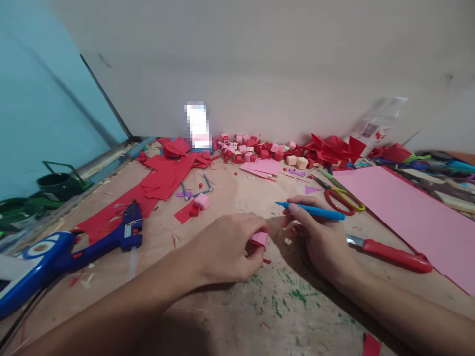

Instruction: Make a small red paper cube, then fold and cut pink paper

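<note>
My left hand (228, 247) rests on the wooden table (237, 316) with its fingers curled round a small pink paper cube (260, 239). Just to its right, my right hand (315, 232) grips a blue pen (311, 210), which lies across the fingers with its tip pointing left. The two hands almost touch above the table's middle.
A blue glue gun (74, 249) lies at the left. Red paper scraps (163, 175) and several small pink and red cubes (256, 148) line the back wall. Red-handled scissors (339, 198), a red-handled knife (393, 253) and a large pink sheet (411, 217) sit at the right.
</note>
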The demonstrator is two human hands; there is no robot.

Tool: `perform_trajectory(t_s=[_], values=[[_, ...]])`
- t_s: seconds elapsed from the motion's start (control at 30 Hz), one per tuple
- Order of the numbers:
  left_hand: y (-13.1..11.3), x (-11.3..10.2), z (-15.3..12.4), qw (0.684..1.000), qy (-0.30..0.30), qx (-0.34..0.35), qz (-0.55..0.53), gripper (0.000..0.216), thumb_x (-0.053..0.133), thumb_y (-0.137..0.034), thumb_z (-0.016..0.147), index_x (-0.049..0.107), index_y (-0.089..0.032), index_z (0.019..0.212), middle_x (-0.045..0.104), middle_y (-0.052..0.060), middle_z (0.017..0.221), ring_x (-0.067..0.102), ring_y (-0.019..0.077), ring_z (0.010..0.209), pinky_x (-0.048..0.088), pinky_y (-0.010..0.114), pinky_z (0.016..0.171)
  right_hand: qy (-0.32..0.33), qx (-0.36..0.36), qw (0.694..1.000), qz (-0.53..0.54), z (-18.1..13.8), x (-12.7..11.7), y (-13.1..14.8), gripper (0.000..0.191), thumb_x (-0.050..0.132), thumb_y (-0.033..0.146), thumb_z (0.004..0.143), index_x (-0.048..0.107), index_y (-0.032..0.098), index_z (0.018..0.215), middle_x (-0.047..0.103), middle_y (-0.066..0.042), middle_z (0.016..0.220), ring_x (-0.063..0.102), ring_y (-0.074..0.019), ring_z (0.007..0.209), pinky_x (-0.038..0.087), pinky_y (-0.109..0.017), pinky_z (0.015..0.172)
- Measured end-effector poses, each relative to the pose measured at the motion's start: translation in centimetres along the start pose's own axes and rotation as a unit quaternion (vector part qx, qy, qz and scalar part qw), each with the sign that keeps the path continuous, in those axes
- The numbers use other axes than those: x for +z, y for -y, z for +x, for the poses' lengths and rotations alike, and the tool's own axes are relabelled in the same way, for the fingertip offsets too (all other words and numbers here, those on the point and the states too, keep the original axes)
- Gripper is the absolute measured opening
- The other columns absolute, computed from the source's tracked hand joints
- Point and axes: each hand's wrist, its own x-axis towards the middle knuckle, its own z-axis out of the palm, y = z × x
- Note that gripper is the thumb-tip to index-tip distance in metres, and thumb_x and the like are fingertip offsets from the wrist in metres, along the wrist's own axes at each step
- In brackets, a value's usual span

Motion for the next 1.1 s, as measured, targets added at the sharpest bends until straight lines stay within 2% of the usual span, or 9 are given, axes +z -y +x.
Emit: perform_trajectory(t_s=[0.1,0.2,0.37,0.53,0.73,0.9,1.1], values=[[0.7,1.0,0.2,0.998,-0.055,0.005,0.000,0.019,0.060,-0.012,0.084,0.064,-0.016,0.101,0.065,0.005,0.098,0.062,0.0199,0.085,0.048,0.032,0.077,0.010,-0.011,1.000,-0.008,-0.4,-0.1,-0.1,0.028,0.088,0.042,0.083,0.073,0.022,0.093,0.071,0.000,0.070,0.065,-0.0142,0.058,0.054,-0.020,0.052],[1.4,1.9,0.3,0.994,-0.102,-0.024,-0.010,0.020,0.063,-0.011,0.082,0.064,-0.015,0.102,0.065,0.006,0.100,0.063,0.0206,0.088,0.049,0.033,0.078,0.023,-0.050,0.997,-0.062,-0.9,-0.1,0.1,0.022,0.084,0.040,0.086,0.073,0.022,0.094,0.072,0.000,0.070,0.066,-0.0141,0.058,0.054,-0.021,0.056],[1.9,2.5,0.5,0.986,-0.153,-0.046,-0.038,0.016,0.062,-0.009,0.084,0.065,-0.016,0.098,0.066,0.005,0.099,0.064,0.0210,0.091,0.051,0.034,0.081,0.047,-0.134,0.973,-0.180,-1.9,0.2,1.0,0.010,0.079,0.032,0.086,0.077,0.025,0.093,0.078,-0.001,0.086,0.072,-0.0157,0.071,0.058,-0.021,0.065],[1.9,2.4,0.5,0.986,-0.159,-0.041,-0.026,0.018,0.064,-0.010,0.083,0.067,-0.016,0.100,0.065,0.006,0.100,0.064,0.0216,0.093,0.049,0.035,0.080,0.099,-0.164,0.956,-0.221,-2.4,0.5,1.3,0.007,0.074,0.028,0.090,0.078,0.027,0.096,0.080,0.001,0.091,0.075,-0.0155,0.079,0.060,-0.020,0.071],[2.1,2.4,0.5,0.989,-0.148,-0.030,-0.003,0.022,0.066,-0.011,0.082,0.067,-0.016,0.104,0.066,0.006,0.103,0.064,0.0225,0.095,0.050,0.035,0.081,0.087,-0.169,0.948,-0.255,-2.3,0.6,1.1,0.007,0.072,0.029,0.088,0.078,0.025,0.085,0.080,0.001,0.078,0.073,-0.0143,0.064,0.058,-0.019,0.061],[2.1,2.4,0.5,0.988,-0.149,-0.023,-0.015,0.021,0.064,-0.011,0.082,0.066,-0.016,0.103,0.064,0.005,0.101,0.063,0.0195,0.088,0.050,0.032,0.076,0.107,-0.179,0.940,-0.271,-2.2,0.7,1.0,0.008,0.072,0.028,0.087,0.078,0.025,0.085,0.080,0.002,0.078,0.073,-0.0138,0.064,0.057,-0.018,0.060],[2.0,2.4,0.4,0.989,-0.142,-0.026,-0.023,0.020,0.061,-0.012,0.083,0.064,-0.018,0.102,0.064,0.006,0.103,0.064,0.0204,0.091,0.051,0.033,0.078,0.119,-0.166,0.942,-0.266,-2.3,0.7,1.1,0.009,0.071,0.029,0.088,0.079,0.026,0.086,0.081,0.001,0.080,0.074,-0.0157,0.068,0.058,-0.021,0.063]])
